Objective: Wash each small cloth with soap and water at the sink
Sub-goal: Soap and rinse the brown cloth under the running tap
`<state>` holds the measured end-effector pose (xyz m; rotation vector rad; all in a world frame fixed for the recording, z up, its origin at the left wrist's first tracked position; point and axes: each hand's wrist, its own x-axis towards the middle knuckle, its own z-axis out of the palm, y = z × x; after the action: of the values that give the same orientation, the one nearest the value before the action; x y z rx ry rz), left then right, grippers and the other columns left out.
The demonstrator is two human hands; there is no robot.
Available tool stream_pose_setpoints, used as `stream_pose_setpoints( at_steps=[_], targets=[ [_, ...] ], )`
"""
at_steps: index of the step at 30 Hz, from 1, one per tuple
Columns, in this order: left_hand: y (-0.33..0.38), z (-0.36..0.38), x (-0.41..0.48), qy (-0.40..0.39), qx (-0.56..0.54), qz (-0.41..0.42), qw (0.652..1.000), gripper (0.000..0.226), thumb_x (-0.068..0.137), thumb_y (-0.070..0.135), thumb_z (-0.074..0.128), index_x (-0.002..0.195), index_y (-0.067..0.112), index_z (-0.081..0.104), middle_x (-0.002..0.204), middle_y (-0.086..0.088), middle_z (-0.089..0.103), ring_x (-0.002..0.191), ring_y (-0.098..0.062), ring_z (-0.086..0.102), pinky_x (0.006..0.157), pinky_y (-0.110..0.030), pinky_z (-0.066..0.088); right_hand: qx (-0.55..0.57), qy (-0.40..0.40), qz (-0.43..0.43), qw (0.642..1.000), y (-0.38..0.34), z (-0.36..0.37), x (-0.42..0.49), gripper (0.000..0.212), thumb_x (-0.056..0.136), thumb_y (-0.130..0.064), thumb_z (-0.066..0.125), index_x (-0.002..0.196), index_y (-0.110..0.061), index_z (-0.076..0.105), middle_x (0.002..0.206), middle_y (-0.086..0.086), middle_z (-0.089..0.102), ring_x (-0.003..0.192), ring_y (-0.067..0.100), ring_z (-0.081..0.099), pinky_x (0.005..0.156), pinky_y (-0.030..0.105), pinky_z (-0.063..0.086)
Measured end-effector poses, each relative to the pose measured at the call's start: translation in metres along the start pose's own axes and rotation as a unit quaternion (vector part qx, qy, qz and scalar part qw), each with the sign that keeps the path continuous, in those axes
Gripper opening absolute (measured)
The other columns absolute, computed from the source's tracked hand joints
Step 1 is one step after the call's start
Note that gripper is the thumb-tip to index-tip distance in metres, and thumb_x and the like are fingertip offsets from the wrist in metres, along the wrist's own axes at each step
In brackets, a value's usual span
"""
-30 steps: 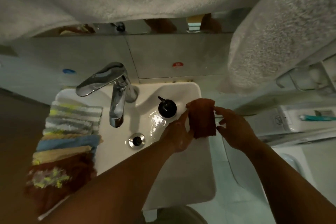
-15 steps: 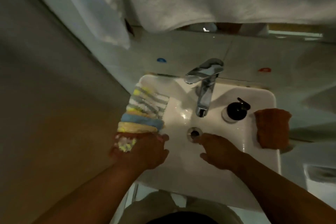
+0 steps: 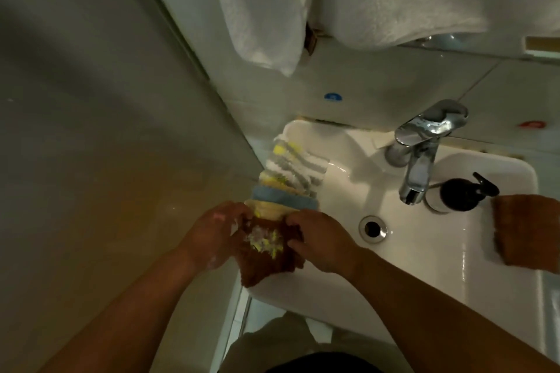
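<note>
Left hand (image 3: 212,236) and right hand (image 3: 321,239) both grip a brown cloth (image 3: 266,263) with a yellow-white patch, fingers (image 3: 297,219) clamped on its edges, at the near left rim of the sink (image 3: 424,266). A row of folded cloths (image 3: 291,166) lies just behind it. A second brown cloth (image 3: 527,227) sits on the right rim near the soap bottle (image 3: 460,194).

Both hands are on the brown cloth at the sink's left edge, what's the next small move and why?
Probably lift the brown cloth toward the faucet: the left hand and right hand both grip it, over the sink rim, not the basin.
</note>
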<state>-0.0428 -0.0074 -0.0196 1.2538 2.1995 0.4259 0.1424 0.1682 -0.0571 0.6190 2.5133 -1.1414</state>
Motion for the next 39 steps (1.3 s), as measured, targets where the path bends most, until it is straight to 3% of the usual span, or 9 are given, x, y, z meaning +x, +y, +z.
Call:
stream_pose_setpoints(
  at_steps=[3, 8, 13, 18, 22, 27, 33, 37, 39],
  targets=[
    [-0.01, 0.008, 0.001, -0.015, -0.016, -0.006, 1.0, 0.032, 0.086, 0.015, 0.07, 0.114, 0.027, 0.06, 0.106, 0.011, 0.063, 0.094, -0.007, 0.059, 0.077, -0.004, 0.038, 0.054, 0.044, 0.028, 0.997, -0.005, 0.015, 0.0, 0.047, 0.088, -0.037, 0.071, 0.13, -0.026, 0.054, 0.118, -0.006, 0.064, 0.106, 0.016, 0.062, 0.088, 0.031, 0.05],
    [-0.019, 0.012, 0.004, -0.023, -0.031, -0.033, 0.999, 0.034, 0.081, 0.021, 0.063, 0.113, 0.029, 0.058, 0.097, 0.01, 0.064, 0.09, -0.011, 0.061, 0.075, -0.031, 0.051, 0.07, 0.083, 0.054, 0.993, -0.003, 0.032, -0.002, 0.028, 0.086, -0.035, 0.073, 0.109, -0.024, 0.061, 0.091, -0.01, 0.057, 0.085, 0.013, 0.056, 0.072, 0.027, 0.041],
    [-0.014, -0.001, 0.002, -0.031, -0.002, -0.034, 0.999, 0.023, 0.066, 0.048, 0.051, 0.081, 0.035, 0.064, 0.083, 0.011, 0.059, 0.077, -0.005, 0.056, 0.067, -0.02, 0.041, 0.06, 0.064, 0.034, 0.996, 0.006, 0.03, -0.009, 0.021, 0.083, -0.035, 0.073, 0.094, -0.025, 0.058, 0.107, -0.006, 0.051, 0.102, 0.016, 0.046, 0.083, 0.031, 0.041],
    [0.013, -0.031, -0.01, -0.098, -0.056, -0.043, 0.993, 0.011, 0.063, 0.04, 0.062, 0.069, 0.037, 0.053, 0.069, 0.017, 0.061, 0.064, -0.003, 0.055, 0.056, -0.017, 0.042, 0.231, 0.002, 0.019, 0.973, 0.01, 0.005, -0.036, 0.026, 0.08, -0.031, 0.071, 0.073, -0.037, 0.047, 0.068, -0.014, 0.056, 0.061, 0.003, 0.051, 0.06, 0.026, 0.041],
    [0.049, -0.028, -0.007, -0.114, -0.117, -0.036, 0.986, 0.024, 0.085, 0.014, 0.072, 0.086, 0.032, 0.056, 0.064, 0.016, 0.059, 0.059, -0.003, 0.051, 0.053, -0.016, 0.039, 0.354, 0.017, 0.055, 0.934, 0.027, -0.018, -0.067, 0.017, 0.092, -0.015, 0.069, 0.092, -0.026, 0.058, 0.087, 0.005, 0.074, 0.078, 0.021, 0.073, 0.066, 0.03, 0.058],
    [0.08, 0.024, 0.021, -0.197, -0.169, -0.044, 0.965, 0.057, 0.089, 0.024, 0.07, 0.135, 0.046, 0.044, 0.122, 0.015, 0.061, 0.108, -0.003, 0.059, 0.081, -0.012, 0.047, 0.406, 0.037, 0.135, 0.903, 0.078, -0.032, -0.113, 0.036, 0.077, -0.017, 0.065, 0.107, -0.035, 0.061, 0.102, 0.01, 0.07, 0.089, 0.027, 0.071, 0.07, 0.035, 0.061],
    [0.109, 0.113, 0.061, -0.191, -0.141, -0.025, 0.971, 0.047, 0.091, -0.002, 0.056, 0.113, 0.04, 0.06, 0.106, 0.004, 0.069, 0.094, -0.016, 0.066, 0.07, -0.007, 0.046, 0.224, 0.026, 0.166, 0.96, 0.15, -0.021, -0.133, 0.044, 0.079, -0.001, 0.065, 0.091, -0.043, 0.055, 0.106, -0.001, 0.058, 0.087, 0.019, 0.061, 0.065, 0.02, 0.051],
    [0.108, 0.141, 0.078, -0.121, -0.176, -0.04, 0.976, 0.042, 0.098, -0.006, 0.047, 0.126, 0.021, 0.061, 0.124, 0.001, 0.064, 0.111, -0.012, 0.059, 0.1, -0.021, 0.048, 0.059, 0.073, 0.165, 0.982, 0.178, -0.015, -0.116, 0.042, 0.081, -0.003, 0.065, 0.11, -0.032, 0.064, 0.116, -0.003, 0.05, 0.107, 0.02, 0.057, 0.088, 0.021, 0.046],
    [0.107, 0.149, 0.086, -0.079, -0.172, -0.06, 0.98, 0.038, 0.101, -0.004, 0.046, 0.131, 0.013, 0.059, 0.124, -0.002, 0.063, 0.107, -0.008, 0.058, 0.102, -0.022, 0.046, 0.023, 0.098, 0.163, 0.981, 0.183, -0.017, -0.105, 0.045, 0.084, -0.005, 0.062, 0.124, -0.027, 0.064, 0.126, -0.002, 0.048, 0.11, 0.02, 0.057, 0.093, 0.029, 0.049]
  ],
)
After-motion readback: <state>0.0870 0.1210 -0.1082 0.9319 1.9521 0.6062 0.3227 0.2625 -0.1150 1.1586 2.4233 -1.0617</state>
